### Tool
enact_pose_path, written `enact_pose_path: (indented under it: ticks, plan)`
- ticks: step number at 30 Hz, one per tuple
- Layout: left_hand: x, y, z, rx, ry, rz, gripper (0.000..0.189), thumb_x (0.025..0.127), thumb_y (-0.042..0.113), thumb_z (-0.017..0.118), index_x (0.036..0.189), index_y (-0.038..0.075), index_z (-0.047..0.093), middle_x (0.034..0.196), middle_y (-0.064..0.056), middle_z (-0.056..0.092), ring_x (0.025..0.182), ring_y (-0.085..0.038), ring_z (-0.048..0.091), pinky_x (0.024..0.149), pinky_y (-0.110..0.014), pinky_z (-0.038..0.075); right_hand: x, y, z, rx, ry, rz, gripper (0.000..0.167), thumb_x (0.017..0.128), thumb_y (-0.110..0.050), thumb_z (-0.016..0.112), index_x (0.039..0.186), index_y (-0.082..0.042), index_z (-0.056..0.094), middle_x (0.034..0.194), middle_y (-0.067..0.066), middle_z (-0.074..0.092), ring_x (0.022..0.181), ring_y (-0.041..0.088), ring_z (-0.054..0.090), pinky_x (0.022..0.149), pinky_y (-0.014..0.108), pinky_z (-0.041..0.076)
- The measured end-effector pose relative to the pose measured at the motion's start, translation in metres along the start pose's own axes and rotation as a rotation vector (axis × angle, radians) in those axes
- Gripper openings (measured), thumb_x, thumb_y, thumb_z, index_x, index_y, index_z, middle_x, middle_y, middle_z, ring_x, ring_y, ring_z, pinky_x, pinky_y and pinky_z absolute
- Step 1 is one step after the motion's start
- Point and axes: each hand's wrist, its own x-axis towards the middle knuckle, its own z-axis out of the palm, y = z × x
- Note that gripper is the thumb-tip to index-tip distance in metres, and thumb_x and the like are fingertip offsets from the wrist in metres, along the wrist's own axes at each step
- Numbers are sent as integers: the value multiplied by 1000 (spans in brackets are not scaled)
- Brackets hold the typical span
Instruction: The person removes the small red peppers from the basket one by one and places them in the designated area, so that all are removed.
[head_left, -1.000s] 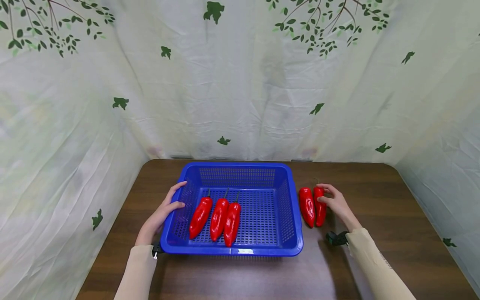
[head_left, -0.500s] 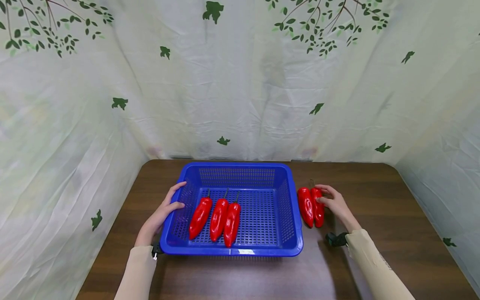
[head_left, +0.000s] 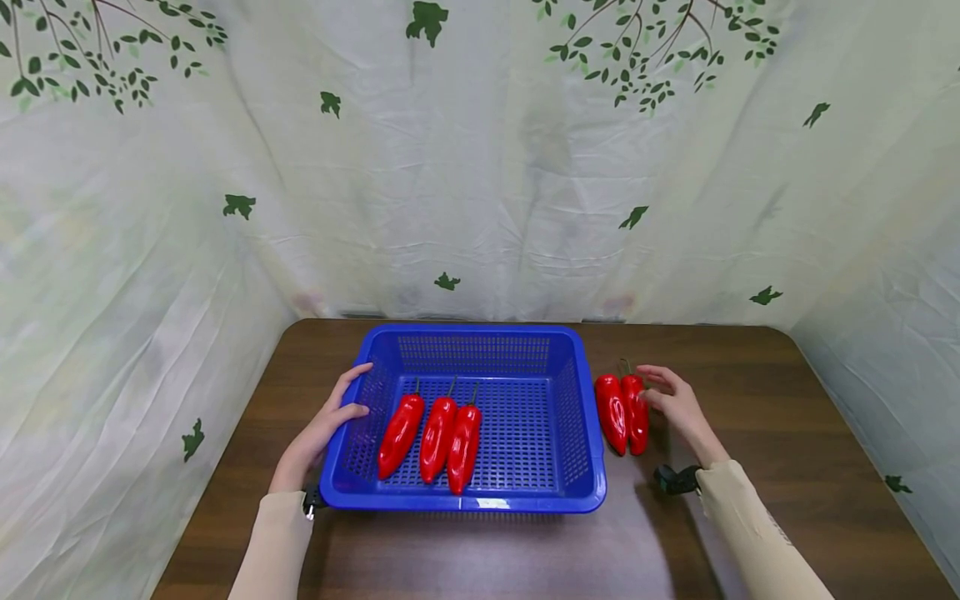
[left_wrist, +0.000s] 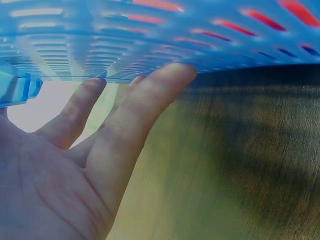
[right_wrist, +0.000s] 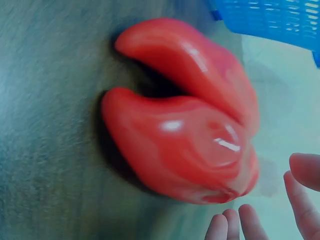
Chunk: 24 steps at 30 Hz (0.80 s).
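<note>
Three glossy red peppers (head_left: pixel 436 437) lie in a blue perforated plastic basket (head_left: pixel 577 498), stems toward the back. My left hand (head_left: pixel 327 427) grips the basket's left side in the head view, thumb and index finger over the rim. In the left wrist view, the other fingers (left_wrist: pixel 135 110) reach against the outer wall below the rim. On the table just right of the basket, two more red peppers, a left one (head_left: pixel 611 415) and a right one (head_left: pixel 637 417), lie side by side, touching. My right hand (head_left: pixel 678 408) hovers beside the right pepper, its loosely bent fingers (right_wrist: pixel 249 222) holding nothing.
The brown wooden table (head_left: pixel 765 417) extends to the right of the peppers and in front of the basket. A pale curtain (head_left: pixel 480 192) with leaf prints encloses the table's back and sides. Small dark devices sit at both wrists, the right one (head_left: pixel 675 477) plainly visible.
My right hand slid the right pepper leftward against its neighbour, the pair shifting slightly toward the basket. Its fingers then let go and drew back a little right. The left hand stayed put.
</note>
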Motion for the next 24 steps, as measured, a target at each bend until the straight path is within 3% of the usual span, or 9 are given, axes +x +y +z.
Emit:
enact_pose_path:
  ticks: [10,24]
  plan:
    - [0,0,0,2,-5,0,66,95,17,47,150,33,14,152,-19,6,126,-55,30,85,-58,48,-4,-18,-1,14,11,-66,44,95,-3,50,138,5,41,140,30,37,127,44,37,101,55,36]
    - [1,2,-1,3,-5,-15,65,95,15,46,149,35,15,151,-19,7,125,-55,31,85,-58,49,-6,-49,12,100,-70,-127,43,97,-7,50,138,4,42,138,28,42,123,41,42,101,56,36]
